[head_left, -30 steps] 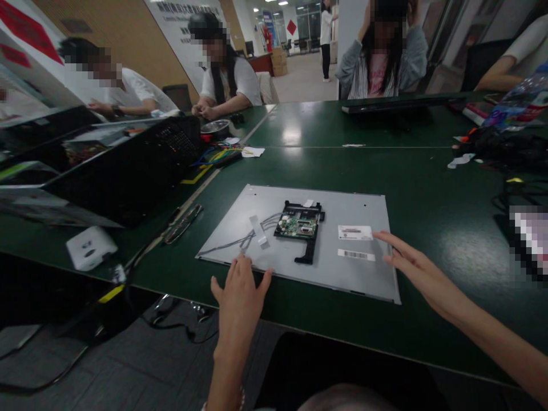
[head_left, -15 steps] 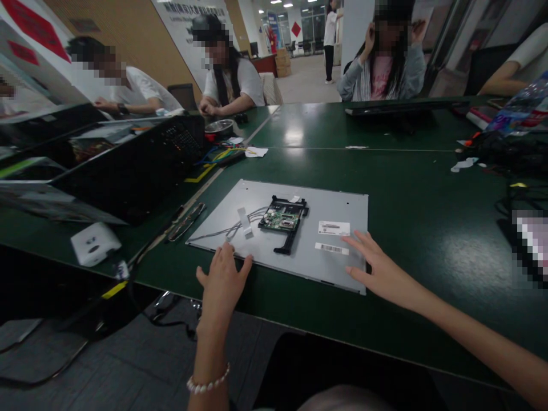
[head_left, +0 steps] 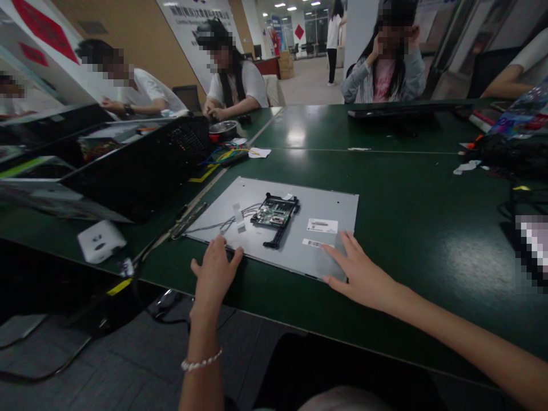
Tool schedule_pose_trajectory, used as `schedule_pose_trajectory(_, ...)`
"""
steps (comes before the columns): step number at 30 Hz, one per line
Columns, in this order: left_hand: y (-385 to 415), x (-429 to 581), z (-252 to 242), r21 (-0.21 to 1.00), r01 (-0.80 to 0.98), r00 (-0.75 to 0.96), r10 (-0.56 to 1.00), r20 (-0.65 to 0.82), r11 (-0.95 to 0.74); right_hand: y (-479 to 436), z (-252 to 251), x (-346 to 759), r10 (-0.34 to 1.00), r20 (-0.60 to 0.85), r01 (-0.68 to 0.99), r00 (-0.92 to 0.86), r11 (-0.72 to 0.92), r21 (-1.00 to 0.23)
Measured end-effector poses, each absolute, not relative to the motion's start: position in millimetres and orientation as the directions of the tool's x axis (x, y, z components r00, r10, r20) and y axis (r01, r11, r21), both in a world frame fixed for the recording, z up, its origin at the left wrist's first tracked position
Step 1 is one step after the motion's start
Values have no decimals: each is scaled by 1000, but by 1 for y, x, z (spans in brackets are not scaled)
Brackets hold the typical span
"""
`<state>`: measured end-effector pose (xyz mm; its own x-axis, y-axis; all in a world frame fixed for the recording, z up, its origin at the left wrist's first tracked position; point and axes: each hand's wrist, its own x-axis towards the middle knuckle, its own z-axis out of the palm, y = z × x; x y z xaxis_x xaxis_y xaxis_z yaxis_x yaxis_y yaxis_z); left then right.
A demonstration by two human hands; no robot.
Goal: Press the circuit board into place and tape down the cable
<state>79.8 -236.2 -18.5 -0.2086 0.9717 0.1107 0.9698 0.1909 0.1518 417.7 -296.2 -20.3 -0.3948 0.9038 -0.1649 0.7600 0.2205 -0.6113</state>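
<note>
A flat silver-grey display panel (head_left: 295, 254) lies on the green table. On its back sit a small green circuit board (head_left: 274, 216) in a black plastic bracket (head_left: 280, 235), thin grey cables (head_left: 226, 223) held by a strip of tape (head_left: 238, 217), and two white labels. My left hand (head_left: 216, 268) is at the panel's near edge on the left, fingers apart, fingertips at the rim. My right hand (head_left: 363, 274) lies spread over the near right corner, fingers across the panel's surface beside the barcode label (head_left: 313, 243). Neither hand is closed round anything.
Left of the panel are an open black computer case (head_left: 141, 171), a white box-like device (head_left: 101, 241) and black cables (head_left: 149, 257). A dark flat monitor (head_left: 398, 112) lies across the table. On the right are a plastic bottle (head_left: 522, 111) and a phone (head_left: 533, 245). Several people sit opposite.
The panel has shifted a little to the left relative to the table. My right hand has moved left with it; my left hand keeps at the near edge. The view has turned slightly.
</note>
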Motion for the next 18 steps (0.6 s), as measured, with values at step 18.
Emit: schedule_pose_trajectory(18, -232, 113, -2, 117, 988, 64, 954, 291, -102, -299, -22, 401, 919, -85, 825, -386, 302, -478)
